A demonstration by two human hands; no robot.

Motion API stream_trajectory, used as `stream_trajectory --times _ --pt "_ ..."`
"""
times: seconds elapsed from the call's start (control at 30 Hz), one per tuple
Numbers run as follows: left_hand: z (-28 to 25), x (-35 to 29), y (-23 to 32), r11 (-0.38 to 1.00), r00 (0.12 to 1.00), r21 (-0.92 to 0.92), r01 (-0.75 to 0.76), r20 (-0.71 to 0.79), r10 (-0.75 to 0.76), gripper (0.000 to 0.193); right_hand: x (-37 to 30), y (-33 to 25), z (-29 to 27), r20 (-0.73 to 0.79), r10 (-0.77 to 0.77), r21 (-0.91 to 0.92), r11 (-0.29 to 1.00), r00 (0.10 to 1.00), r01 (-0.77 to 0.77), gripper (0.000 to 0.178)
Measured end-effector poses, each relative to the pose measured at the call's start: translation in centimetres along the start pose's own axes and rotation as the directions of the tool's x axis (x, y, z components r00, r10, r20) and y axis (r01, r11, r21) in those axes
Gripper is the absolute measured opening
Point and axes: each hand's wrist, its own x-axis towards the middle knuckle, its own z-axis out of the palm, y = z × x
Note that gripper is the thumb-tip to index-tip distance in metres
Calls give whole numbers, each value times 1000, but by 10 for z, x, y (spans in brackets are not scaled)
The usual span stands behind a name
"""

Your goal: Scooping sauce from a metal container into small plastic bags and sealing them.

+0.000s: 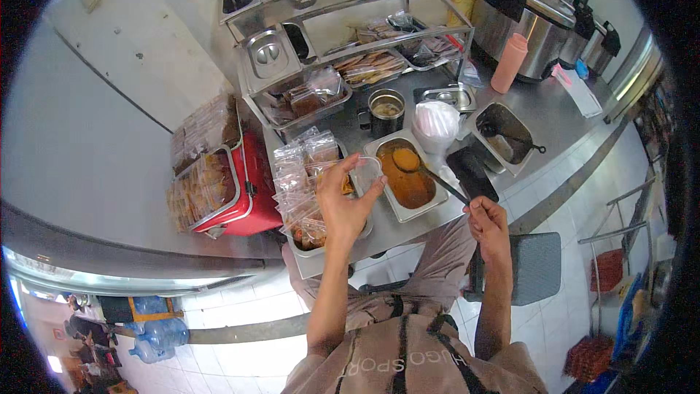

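Note:
My left hand (345, 201) holds a small clear plastic cup (370, 169) between thumb and fingers, beside the left rim of a steel pan (410, 214). Orange-brown sauce (410, 191) partly fills the pan. The fingers of my right hand (488, 225) are closed round the dark handle of a ladle (450, 188). Its bowl, over the far part of the pan, carries the same sauce. Left of the pan, a tray of small filled zip bags (293, 175) lies partly behind my left hand and wrist.
A black phone-like slab (474, 174) and a white plastic bag (436, 124) lie right of the pan. Beyond stand a steel mug (386, 111), a second pan with a ladle (504, 147) and a pink bottle (509, 63). A red crate (257, 182) of bagged food stands left.

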Motion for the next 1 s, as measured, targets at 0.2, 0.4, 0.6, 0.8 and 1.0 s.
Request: stream_trajectory --times 0.2,0.4,0.6,0.8,1.0 --pt "3 6 4 999 998 27 -34 -57 36 53 -4 1 -5 -75 7 -46 999 997 -10 23" --pt "13 11 21 1000 999 17 -12 30 11 55 -1 -52 -2 -142 -94 -116 990 985 77 27" --pt "34 16 27 995 995 91 -48 88 40 56 4 -96 -1 -79 -183 -74 981 980 177 25" --pt "43 14 33 996 993 88 18 116 -28 56 4 -102 2 -34 -197 -137 972 980 191 23" --pt "46 16 37 993 993 -97 68 107 -57 55 1 -102 9 3 -207 -193 960 978 204 24"
